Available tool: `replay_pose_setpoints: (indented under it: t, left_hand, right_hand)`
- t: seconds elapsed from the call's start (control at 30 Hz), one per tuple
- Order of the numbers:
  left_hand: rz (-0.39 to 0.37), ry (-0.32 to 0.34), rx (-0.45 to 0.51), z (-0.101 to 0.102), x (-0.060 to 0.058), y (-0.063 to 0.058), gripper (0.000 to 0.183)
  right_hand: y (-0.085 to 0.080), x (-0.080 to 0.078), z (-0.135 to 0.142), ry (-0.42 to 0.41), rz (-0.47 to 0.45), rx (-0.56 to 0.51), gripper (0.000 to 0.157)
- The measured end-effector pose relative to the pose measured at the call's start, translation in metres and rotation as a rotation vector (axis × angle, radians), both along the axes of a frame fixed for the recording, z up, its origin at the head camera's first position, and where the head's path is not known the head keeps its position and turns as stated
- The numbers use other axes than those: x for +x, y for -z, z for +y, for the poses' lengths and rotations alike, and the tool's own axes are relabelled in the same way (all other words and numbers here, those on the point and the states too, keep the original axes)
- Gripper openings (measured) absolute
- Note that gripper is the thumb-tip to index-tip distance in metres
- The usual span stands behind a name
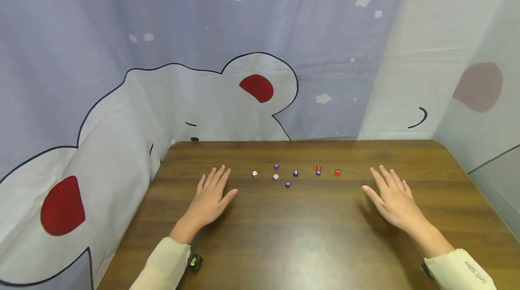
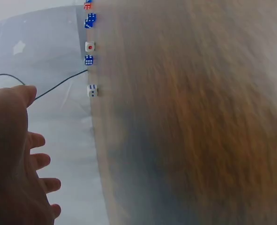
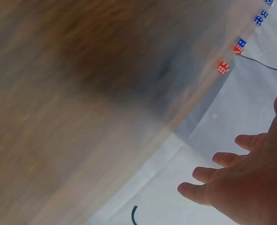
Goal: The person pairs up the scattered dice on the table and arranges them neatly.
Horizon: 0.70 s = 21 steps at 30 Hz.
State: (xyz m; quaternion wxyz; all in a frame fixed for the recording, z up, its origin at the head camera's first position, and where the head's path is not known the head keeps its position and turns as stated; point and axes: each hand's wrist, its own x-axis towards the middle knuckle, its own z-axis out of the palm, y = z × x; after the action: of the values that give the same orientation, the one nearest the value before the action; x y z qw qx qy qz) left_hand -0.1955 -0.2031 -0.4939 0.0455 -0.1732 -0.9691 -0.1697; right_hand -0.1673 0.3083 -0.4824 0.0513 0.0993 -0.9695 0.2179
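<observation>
From where I stand, the left hand (image 1: pixel 208 200), left of centre in the lower half of the head view, has its fingers straight and a little spread, thumb held out, its grasp bare. The right hand (image 1: pixel 395 203), in the lower right, is likewise spread and bare, palm down over the wooden surface (image 1: pixel 260 231). Between them, just below the middle of the frame, lie eight dice: two white, four blue, two red. A white die (image 1: pixel 254 174) sits nearest the left hand, just right of its fingertips; a red die (image 1: pixel 337 172) lies nearest the right hand, left of its fingers. Left of that, the other red die (image 1: pixel 318 168) and a blue die (image 1: pixel 318 173) look to be touching.
</observation>
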Motion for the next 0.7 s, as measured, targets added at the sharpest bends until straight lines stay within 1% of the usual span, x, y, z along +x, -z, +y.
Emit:
replay_pose_setpoints:
  t: [0.23, 0.47, 0.7]
  left_hand:
    - [0.002, 0.015, 0.018, 0.012, -0.007, -0.002, 0.073]
    - [-0.020, 0.030, 0.043, 0.022, -0.014, -0.005, 0.070]
    - [0.012, 0.030, 0.044, 0.029, -0.022, -0.003, 0.067]
  right_hand:
    - [-0.003, -0.004, -0.010, -0.011, 0.007, -0.009, 0.068]
    - [-0.005, -0.009, -0.022, -0.032, 0.019, -0.024, 0.066]
    - [-0.009, -0.014, -0.037, -0.053, 0.015, -0.036, 0.066]
